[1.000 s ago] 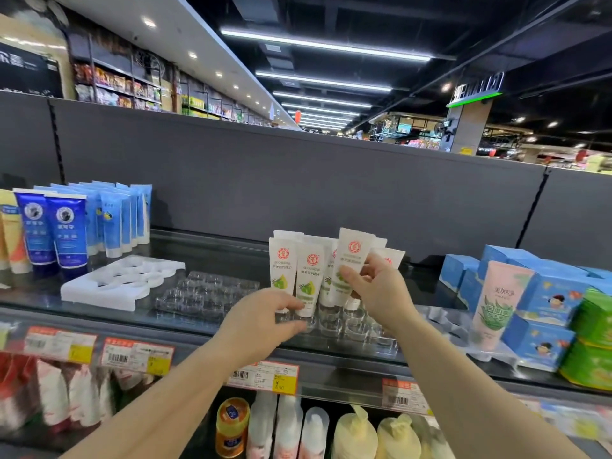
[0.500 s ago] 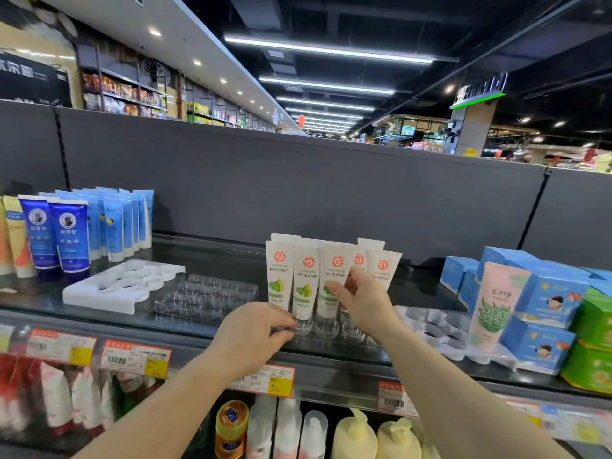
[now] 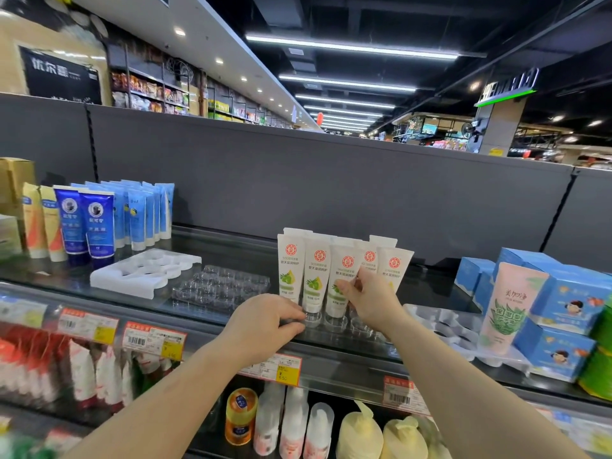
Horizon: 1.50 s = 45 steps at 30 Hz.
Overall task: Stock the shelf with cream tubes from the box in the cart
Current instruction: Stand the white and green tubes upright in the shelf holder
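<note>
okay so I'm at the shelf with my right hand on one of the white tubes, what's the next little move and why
Probably let go with the right hand and go back for more tubes. The white tube it pinches already stands upright, cap down, in the clear tray, in line with its neighbours. The left hand steadies the tray's front edge, and empty cups show to the right.

blue tubes (image 3: 99, 223), blue boxes (image 3: 563, 293), price tags (image 3: 152, 339)
</note>
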Motion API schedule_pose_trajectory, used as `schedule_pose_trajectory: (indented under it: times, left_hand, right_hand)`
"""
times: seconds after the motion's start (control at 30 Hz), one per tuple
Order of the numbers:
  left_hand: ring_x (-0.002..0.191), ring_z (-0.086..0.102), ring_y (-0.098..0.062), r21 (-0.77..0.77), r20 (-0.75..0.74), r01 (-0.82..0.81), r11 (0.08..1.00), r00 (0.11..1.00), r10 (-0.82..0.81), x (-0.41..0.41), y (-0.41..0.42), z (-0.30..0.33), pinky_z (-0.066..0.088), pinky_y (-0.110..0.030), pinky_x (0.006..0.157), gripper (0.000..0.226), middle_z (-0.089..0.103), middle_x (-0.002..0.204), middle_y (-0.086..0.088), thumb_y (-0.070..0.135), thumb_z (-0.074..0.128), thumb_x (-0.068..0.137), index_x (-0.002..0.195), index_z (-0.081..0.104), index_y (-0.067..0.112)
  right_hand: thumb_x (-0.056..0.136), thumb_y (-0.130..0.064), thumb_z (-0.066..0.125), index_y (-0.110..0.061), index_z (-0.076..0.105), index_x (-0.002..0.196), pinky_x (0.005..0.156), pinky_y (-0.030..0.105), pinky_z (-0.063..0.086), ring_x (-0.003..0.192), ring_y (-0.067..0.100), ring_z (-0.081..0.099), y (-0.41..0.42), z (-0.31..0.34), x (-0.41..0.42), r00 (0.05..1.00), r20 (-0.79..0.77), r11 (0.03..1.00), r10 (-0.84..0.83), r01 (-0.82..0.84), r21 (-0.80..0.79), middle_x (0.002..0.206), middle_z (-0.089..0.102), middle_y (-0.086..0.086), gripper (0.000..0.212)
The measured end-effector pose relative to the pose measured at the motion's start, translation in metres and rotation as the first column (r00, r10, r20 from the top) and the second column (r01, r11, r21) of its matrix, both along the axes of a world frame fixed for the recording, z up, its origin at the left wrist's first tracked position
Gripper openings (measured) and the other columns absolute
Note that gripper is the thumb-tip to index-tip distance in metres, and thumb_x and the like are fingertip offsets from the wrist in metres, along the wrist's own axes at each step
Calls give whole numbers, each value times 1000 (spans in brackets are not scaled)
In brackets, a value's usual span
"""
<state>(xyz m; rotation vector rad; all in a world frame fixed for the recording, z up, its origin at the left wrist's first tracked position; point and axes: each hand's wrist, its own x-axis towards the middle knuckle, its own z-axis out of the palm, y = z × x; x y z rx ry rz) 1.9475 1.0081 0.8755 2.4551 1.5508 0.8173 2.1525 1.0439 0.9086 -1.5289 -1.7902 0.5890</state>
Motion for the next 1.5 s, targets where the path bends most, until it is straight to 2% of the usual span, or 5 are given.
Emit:
schedule_pose_trajectory:
  times: [0.43,0.73,1.13,1.3,1.5]
  left_hand:
    - [119,50,-3,-92,32,-19,996,999,22,6,-15,12,39,-25,101,35,57,132,12,34,55,96,129,59,27]
    - [122,47,-3,40,110,-114,993,988,109,-34,-44,7,36,-24,103,41,56,133,10,38,56,94,134,53,26]
    - [144,26,-23,-42,-276,-521,853,826,491,-340,-185,-33,19,-41,119,62,32,156,2,58,37,94,147,33,28]
    - [144,25,-25,-45,-348,-681,731,696,628,-478,-278,-42,22,-42,117,62,31,156,0,56,37,96,149,31,25]
    - [140,34,-25,-51,-342,-838,543,526,779,-596,-356,-64,28,-41,114,66,42,150,-1,62,36,88,143,40,26]
  right_hand:
    - [91,-38,62,-22,53,117,53,16,40,78,0,57,-19,0,8,973,-182,988,-139,149,39,97,62,-11,31]
    - [95,-33,57,-20,56,118,69,16,42,85,2,56,-84,-7,-42,994,-20,978,-110,112,176,100,62,-10,26]
    - [100,-43,35,-23,36,146,114,42,24,140,26,31,-179,-72,-379,823,498,929,275,-360,82,150,39,6,50]
    - [100,-51,30,-28,20,152,120,44,8,148,24,8,-237,-91,-533,731,455,836,508,-546,-56,161,16,-1,58]
    - [97,-52,35,-26,24,151,119,48,11,147,24,13,-281,-108,-675,594,492,718,636,-689,-97,159,22,3,61]
